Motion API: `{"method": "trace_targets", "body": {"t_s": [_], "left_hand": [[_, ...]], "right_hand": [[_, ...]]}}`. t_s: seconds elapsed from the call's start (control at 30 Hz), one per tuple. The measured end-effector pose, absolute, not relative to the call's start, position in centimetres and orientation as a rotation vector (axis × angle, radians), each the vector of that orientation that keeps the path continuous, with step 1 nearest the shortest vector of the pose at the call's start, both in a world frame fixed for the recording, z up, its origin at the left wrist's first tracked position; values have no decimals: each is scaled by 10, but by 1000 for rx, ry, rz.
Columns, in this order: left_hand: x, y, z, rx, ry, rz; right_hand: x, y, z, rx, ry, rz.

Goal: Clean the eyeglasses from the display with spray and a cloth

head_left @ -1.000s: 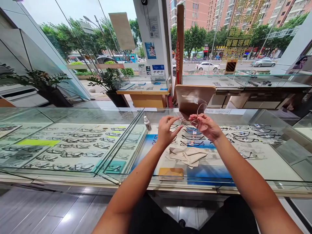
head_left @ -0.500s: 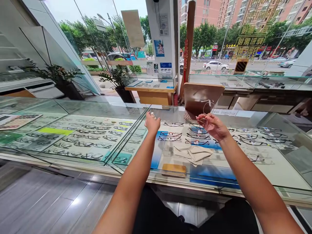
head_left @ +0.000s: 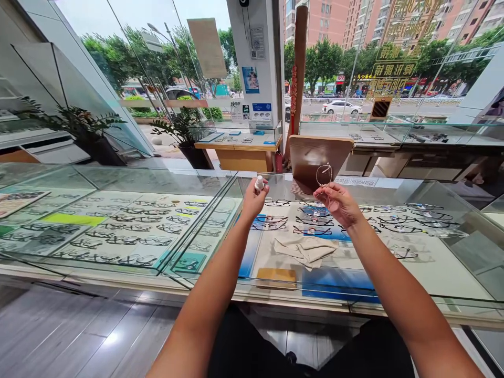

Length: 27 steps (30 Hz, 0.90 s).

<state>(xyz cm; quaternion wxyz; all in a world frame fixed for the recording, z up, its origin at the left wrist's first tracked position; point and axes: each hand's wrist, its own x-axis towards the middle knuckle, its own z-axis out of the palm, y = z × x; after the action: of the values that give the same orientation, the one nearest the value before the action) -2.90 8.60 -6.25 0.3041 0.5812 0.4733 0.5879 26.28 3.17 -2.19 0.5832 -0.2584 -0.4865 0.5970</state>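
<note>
My left hand (head_left: 255, 198) is closed around a small white-topped bottle (head_left: 259, 182), whose nozzle shows above the fingers; the rest of it is hidden in my palm. To its right, my right hand (head_left: 342, 203) pinches a pair of thin round-rimmed eyeglasses (head_left: 324, 175) by the frame. One lens stands above the fingers and the other hangs below. Both hands are over the glass display counter. Beneath them lies a crumpled beige cloth (head_left: 305, 249) on the glass, with a flat yellow-brown case (head_left: 276, 278) nearer to me.
Rows of eyeglasses (head_left: 134, 218) fill the glass counter (head_left: 232, 181) on the left, with more under my right hand. A wooden chair back (head_left: 321, 152) rises beyond the counter. Behind are a small display table (head_left: 240, 147) and a potted plant (head_left: 181, 128).
My left hand has turned and moved slightly right, bringing the bottle's white top into clearer view. The eyeglasses have tilted in my right hand. The whole view has shifted a little.
</note>
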Motion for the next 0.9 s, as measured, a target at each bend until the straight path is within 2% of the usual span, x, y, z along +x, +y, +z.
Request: {"method": "trace_targets", "body": {"t_s": [0.2, 0.37, 0.9], "left_hand": [[11, 43, -42, 1315, 683, 1157], [15, 30, -36, 1283, 604, 1035], [26, 38, -58, 1839, 1098, 1573]], "right_hand": [[243, 22, -26, -647, -1209, 1356], [229, 16, -33, -682, -1265, 1372], [208, 4, -44, -752, -1336, 1340]]}}
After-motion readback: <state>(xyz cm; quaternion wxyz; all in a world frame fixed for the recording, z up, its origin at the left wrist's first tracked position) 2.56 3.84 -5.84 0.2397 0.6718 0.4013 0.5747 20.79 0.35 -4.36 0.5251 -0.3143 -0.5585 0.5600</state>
